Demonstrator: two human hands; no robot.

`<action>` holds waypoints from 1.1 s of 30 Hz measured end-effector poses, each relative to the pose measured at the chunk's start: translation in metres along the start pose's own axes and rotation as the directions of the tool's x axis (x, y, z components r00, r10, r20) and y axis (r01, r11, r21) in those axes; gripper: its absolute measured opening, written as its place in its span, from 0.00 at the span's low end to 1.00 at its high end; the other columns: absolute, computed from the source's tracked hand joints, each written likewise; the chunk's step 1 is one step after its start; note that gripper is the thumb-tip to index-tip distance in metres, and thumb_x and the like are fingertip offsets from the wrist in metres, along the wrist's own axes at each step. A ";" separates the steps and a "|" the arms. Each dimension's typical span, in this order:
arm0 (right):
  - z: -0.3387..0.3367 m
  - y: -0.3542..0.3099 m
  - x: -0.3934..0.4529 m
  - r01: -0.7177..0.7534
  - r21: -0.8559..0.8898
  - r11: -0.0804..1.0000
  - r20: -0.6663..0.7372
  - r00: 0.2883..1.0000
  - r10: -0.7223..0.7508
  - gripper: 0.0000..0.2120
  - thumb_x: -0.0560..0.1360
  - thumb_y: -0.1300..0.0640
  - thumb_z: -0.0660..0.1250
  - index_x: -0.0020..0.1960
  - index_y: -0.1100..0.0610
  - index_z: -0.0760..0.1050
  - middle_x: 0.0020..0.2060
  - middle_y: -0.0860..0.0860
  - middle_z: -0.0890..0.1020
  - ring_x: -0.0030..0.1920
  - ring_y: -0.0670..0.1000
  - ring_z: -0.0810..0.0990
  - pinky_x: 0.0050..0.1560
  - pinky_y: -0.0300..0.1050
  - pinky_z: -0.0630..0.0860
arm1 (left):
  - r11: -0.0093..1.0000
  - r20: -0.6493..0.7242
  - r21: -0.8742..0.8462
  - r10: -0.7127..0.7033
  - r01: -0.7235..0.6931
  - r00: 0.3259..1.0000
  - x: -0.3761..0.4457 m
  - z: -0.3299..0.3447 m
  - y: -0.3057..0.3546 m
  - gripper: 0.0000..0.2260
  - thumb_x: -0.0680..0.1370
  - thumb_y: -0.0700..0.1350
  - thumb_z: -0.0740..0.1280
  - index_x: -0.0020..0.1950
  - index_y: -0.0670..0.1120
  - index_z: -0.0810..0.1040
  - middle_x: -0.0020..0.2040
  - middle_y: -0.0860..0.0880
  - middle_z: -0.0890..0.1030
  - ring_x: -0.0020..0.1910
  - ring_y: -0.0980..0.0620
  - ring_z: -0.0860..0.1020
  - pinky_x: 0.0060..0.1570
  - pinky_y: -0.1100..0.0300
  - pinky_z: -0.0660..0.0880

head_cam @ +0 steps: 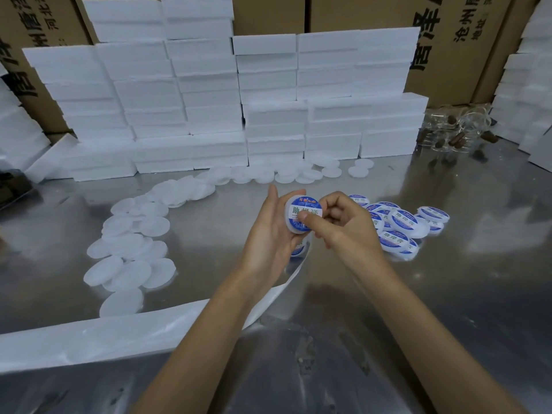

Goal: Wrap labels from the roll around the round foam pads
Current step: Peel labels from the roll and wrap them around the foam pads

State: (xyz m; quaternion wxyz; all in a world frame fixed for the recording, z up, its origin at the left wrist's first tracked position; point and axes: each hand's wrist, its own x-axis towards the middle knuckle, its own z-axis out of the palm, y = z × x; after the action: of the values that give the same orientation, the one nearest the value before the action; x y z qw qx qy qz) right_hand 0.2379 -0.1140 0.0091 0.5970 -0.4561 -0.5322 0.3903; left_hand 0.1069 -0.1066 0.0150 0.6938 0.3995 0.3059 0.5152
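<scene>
My left hand (268,231) cups a round white foam pad (294,218) with a blue and white label (304,208) on its face. My right hand (340,224) presses its thumb onto that label, fingers curled. A white backing strip (280,289) from the label roll trails down from under my hands across the metal table; one label (297,250) shows on it just below my left hand. A heap of labelled pads (400,227) lies right of my hands. Plain white foam pads (134,249) spread in a curved band at left.
The work surface is a shiny metal table (448,309). Stacks of white foam blocks (239,109) line the back, cardboard boxes (466,31) behind them. A long white foam sheet (89,336) lies at near left. Clear items with brown pieces (457,130) sit back right.
</scene>
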 end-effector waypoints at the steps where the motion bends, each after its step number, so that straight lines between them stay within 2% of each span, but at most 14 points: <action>1: 0.001 0.001 0.000 0.006 -0.007 1.000 -0.011 1.000 -0.006 0.11 0.72 0.62 0.75 0.40 0.56 0.73 0.34 0.52 0.80 0.29 0.42 0.76 0.29 0.30 0.70 | 1.000 0.003 0.006 0.000 0.000 1.000 0.000 0.000 -0.001 0.27 0.83 0.60 0.50 0.69 0.41 0.73 0.58 0.40 0.83 0.64 0.42 0.79 0.67 0.52 0.73; 4: 0.001 0.003 0.001 0.019 -0.037 0.999 -0.045 0.999 -0.021 0.11 0.71 0.62 0.76 0.39 0.56 0.74 0.31 0.47 0.81 0.31 0.43 0.79 0.33 0.31 0.73 | 0.999 0.014 0.034 0.002 -0.003 1.000 0.000 0.003 -0.004 0.25 0.83 0.60 0.51 0.65 0.44 0.75 0.54 0.43 0.85 0.64 0.44 0.79 0.71 0.51 0.69; 7: 0.001 0.007 0.004 -0.007 -0.081 0.997 -0.059 0.998 0.002 0.11 0.69 0.55 0.78 0.41 0.54 0.75 0.32 0.48 0.83 0.34 0.44 0.81 0.37 0.35 0.75 | 0.998 0.004 0.046 0.030 -0.030 1.000 0.000 0.006 -0.005 0.21 0.82 0.59 0.52 0.61 0.46 0.77 0.50 0.46 0.86 0.61 0.46 0.80 0.73 0.50 0.68; 9: 0.000 0.010 0.006 -0.038 -0.166 0.985 -0.090 0.996 0.023 0.17 0.66 0.46 0.79 0.46 0.51 0.75 0.33 0.48 0.83 0.33 0.44 0.80 0.41 0.42 0.76 | 0.999 -0.007 0.006 0.033 -0.033 0.999 -0.001 0.006 -0.003 0.22 0.82 0.58 0.52 0.64 0.45 0.76 0.53 0.45 0.85 0.61 0.47 0.80 0.72 0.50 0.68; 11: -0.003 0.012 0.007 -0.068 -0.299 0.952 -0.142 0.990 0.026 0.29 0.61 0.34 0.76 0.52 0.47 0.69 0.33 0.47 0.81 0.34 0.41 0.78 0.43 0.43 0.75 | 0.998 -0.012 -0.056 0.019 -0.020 1.000 -0.003 0.005 0.001 0.23 0.83 0.57 0.52 0.69 0.43 0.73 0.59 0.42 0.83 0.62 0.46 0.80 0.70 0.51 0.70; 12: -0.005 0.012 0.007 -0.072 -0.356 0.932 -0.163 0.987 0.014 0.32 0.58 0.29 0.74 0.52 0.45 0.67 0.32 0.46 0.78 0.33 0.41 0.77 0.42 0.43 0.75 | 0.996 -0.009 -0.091 0.015 -0.016 1.000 -0.004 0.005 0.003 0.24 0.84 0.57 0.53 0.70 0.42 0.72 0.61 0.40 0.82 0.63 0.46 0.79 0.70 0.52 0.70; 15: -0.005 0.015 0.003 -0.002 -0.489 0.872 -0.147 0.986 -0.080 0.30 0.59 0.23 0.68 0.41 0.48 0.67 0.29 0.43 0.71 0.30 0.43 0.70 0.35 0.45 0.70 | 0.982 0.020 -0.186 -0.027 0.030 0.999 -0.007 0.012 0.003 0.24 0.84 0.58 0.53 0.70 0.42 0.72 0.62 0.38 0.80 0.67 0.43 0.76 0.72 0.51 0.67; 18: 0.002 0.017 -0.002 0.064 -0.582 0.811 -0.112 0.981 -0.157 0.29 0.63 0.23 0.64 0.33 0.49 0.65 0.26 0.43 0.70 0.28 0.44 0.69 0.31 0.42 0.63 | 0.965 0.079 -0.254 -0.049 0.068 0.996 -0.009 0.014 0.000 0.27 0.84 0.58 0.52 0.75 0.40 0.67 0.68 0.37 0.76 0.69 0.40 0.74 0.71 0.51 0.68; 22: 0.001 0.016 -0.002 0.111 -0.607 0.787 -0.131 0.963 -0.237 0.29 0.73 0.29 0.60 0.32 0.53 0.61 0.24 0.47 0.66 0.28 0.48 0.67 0.31 0.44 0.62 | 0.954 0.188 -0.284 -0.048 0.101 0.981 -0.010 0.014 -0.001 0.30 0.84 0.58 0.49 0.76 0.37 0.66 0.73 0.38 0.72 0.74 0.41 0.69 0.75 0.51 0.63; 24: 0.000 0.015 -0.001 0.151 -0.574 0.805 -0.137 0.951 -0.276 0.25 0.79 0.37 0.59 0.32 0.53 0.61 0.23 0.48 0.66 0.27 0.48 0.66 0.31 0.45 0.61 | 0.961 0.221 -0.255 -0.048 0.105 0.974 -0.010 0.014 -0.003 0.29 0.85 0.57 0.48 0.73 0.37 0.70 0.71 0.40 0.74 0.72 0.44 0.72 0.75 0.51 0.62; 27: -0.001 0.015 0.001 0.192 -0.562 0.805 -0.115 0.945 -0.306 0.21 0.82 0.43 0.56 0.32 0.49 0.63 0.22 0.48 0.67 0.27 0.47 0.67 0.31 0.43 0.61 | 0.979 0.210 -0.194 -0.023 0.065 0.978 -0.008 0.015 -0.005 0.21 0.86 0.52 0.51 0.70 0.41 0.72 0.64 0.44 0.80 0.63 0.48 0.78 0.68 0.56 0.72; 29: -0.002 0.017 0.002 0.199 -0.578 0.791 -0.096 0.947 -0.308 0.21 0.83 0.45 0.56 0.32 0.48 0.61 0.22 0.47 0.66 0.27 0.47 0.67 0.32 0.44 0.61 | 0.995 0.116 -0.093 0.042 -0.031 0.992 -0.003 0.012 -0.007 0.15 0.85 0.43 0.56 0.71 0.46 0.71 0.58 0.47 0.83 0.56 0.49 0.82 0.57 0.58 0.79; 31: -0.004 0.019 0.004 0.203 -0.600 0.774 -0.070 0.950 -0.303 0.21 0.83 0.45 0.55 0.32 0.49 0.60 0.22 0.47 0.66 0.27 0.47 0.66 0.32 0.46 0.61 | 0.975 0.054 0.157 0.148 -0.155 0.988 -0.002 0.005 -0.007 0.20 0.83 0.35 0.61 0.73 0.51 0.71 0.57 0.47 0.84 0.53 0.49 0.83 0.51 0.59 0.81; 33: -0.007 0.021 0.004 0.214 -0.629 0.747 -0.036 0.952 -0.303 0.21 0.83 0.45 0.54 0.33 0.48 0.59 0.23 0.47 0.67 0.27 0.47 0.67 0.32 0.46 0.60 | 0.895 0.065 0.376 0.234 -0.241 0.970 -0.002 -0.003 -0.004 0.23 0.80 0.32 0.65 0.72 0.52 0.73 0.59 0.47 0.83 0.52 0.51 0.83 0.47 0.61 0.80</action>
State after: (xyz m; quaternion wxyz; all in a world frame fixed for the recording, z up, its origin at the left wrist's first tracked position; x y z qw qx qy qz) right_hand 0.2454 -0.1052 -0.0098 0.4972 -0.5734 -0.6467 0.0759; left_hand 0.1060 -0.1084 0.0097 0.5377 0.5657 0.3429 0.5228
